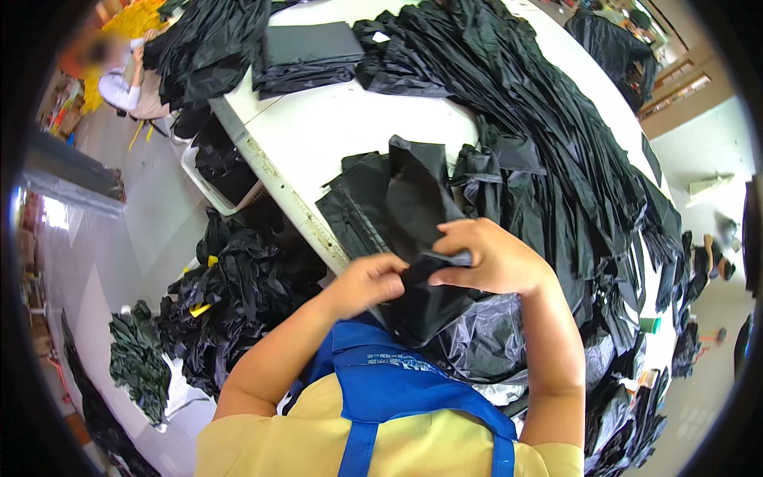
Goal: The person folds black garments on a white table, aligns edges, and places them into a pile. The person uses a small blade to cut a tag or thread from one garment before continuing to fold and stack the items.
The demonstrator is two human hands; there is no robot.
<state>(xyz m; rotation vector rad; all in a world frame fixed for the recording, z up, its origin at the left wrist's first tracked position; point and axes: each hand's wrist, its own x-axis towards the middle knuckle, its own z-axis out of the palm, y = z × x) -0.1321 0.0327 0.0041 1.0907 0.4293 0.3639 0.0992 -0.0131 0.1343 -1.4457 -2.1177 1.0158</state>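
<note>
Between my two hands a piece of black, slightly shiny fabric (433,306) is bunched up in front of my blue apron. My left hand (367,284) pinches its left edge, thumb against fingers, and looks a little blurred. At its right edge my right hand (494,258) grips a fold, thumb below and fingers above. Just beyond the hands, more black fabric pieces (358,207) lie overlapping near the table's left edge. A crumpled grey-black sheet (489,338) spreads beneath my right forearm.
Long black fabric strips (548,135) run in a heap across the white table (334,131). A folded black stack (310,56) sits at the far side. On the floor to the left are a white basket (214,187) and dark cloth piles (230,294). Another person (127,83) sits far left.
</note>
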